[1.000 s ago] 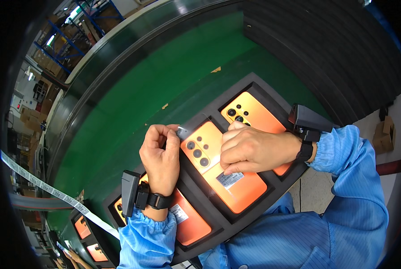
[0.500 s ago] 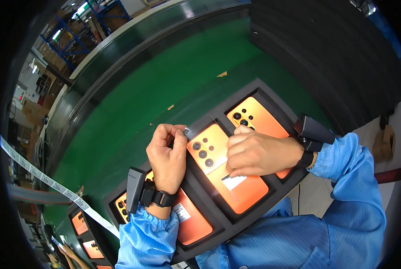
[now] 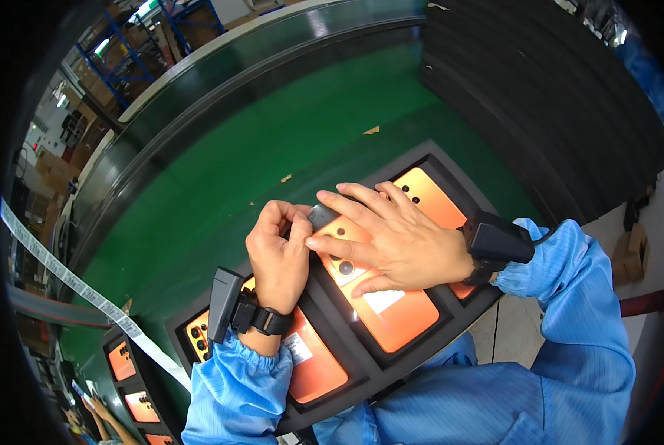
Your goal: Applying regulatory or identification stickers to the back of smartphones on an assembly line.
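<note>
In the black foam tray [image 3: 373, 354] lie several orange phones, backs up. My right hand [image 3: 402, 248] is spread flat over the upper part of the middle phone [image 3: 402, 326], fingers apart, partly hiding its camera lenses and white label. My left hand [image 3: 276, 256] is closed in a pinch at that phone's upper left corner. A clear, shiny film [image 3: 321, 215] shows by its fingertips and seems to lie over the phone's top. Another phone [image 3: 313, 367] sits under my left wrist. The right-hand phone [image 3: 430, 194] is partly covered by my right hand.
The tray rests on a green conveyor belt [image 3: 221, 185] with scraps [image 3: 371, 130] on it. Black foam sheets [image 3: 547, 111] are stacked at the right. A label strip [image 3: 72, 278] hangs at the left, near a second tray of phones [image 3: 140, 406]. Another person's hands [image 3: 102, 411] show beyond.
My right hand has opened from a closed grip and moved left, spreading over the middle phone's camera area. My left hand keeps its pinch at the corner.
</note>
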Tool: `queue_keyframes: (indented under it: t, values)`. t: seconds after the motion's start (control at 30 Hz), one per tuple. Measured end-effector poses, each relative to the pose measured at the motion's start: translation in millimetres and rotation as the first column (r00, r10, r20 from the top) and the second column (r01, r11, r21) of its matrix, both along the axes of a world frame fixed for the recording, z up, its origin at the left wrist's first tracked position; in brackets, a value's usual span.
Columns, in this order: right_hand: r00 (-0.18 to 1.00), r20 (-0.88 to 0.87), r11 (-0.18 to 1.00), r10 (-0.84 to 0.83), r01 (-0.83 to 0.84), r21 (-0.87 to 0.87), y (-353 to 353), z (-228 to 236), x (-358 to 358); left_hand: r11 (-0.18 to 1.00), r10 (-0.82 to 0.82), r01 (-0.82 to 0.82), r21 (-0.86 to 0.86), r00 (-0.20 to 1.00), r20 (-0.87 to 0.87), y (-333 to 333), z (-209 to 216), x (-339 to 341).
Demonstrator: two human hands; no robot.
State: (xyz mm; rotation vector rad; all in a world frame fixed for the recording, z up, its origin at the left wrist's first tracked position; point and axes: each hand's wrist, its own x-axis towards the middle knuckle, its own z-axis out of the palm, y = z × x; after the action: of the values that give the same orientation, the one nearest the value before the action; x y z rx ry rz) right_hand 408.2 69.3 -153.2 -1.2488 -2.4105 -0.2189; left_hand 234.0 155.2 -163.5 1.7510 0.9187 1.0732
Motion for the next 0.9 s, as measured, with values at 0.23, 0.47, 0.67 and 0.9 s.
queue_keyframes:
  t: [0.23,0.47,0.67,0.9]
  values:
    - [0.990,-0.106,0.907,0.091,-0.127,-0.403,-5,7,27,0.999,-0.003,0.004,0.048,1.000,-0.013,-2,0,1]
    - [0.985,-0.152,0.959,0.080,-0.117,-0.258,0,-1,24,0.999,0.001,0.000,0.034,1.000,-0.020,-1,2,0]
    - [0.995,-0.080,0.979,-0.054,0.037,-0.199,-6,2,4,0.998,-0.011,0.010,0.059,1.000,0.021,-2,1,-2]
    - [0.799,-0.593,0.978,-0.099,-0.032,-0.206,6,-7,18,0.993,-0.082,0.091,-0.077,0.990,0.112,-4,6,-7]
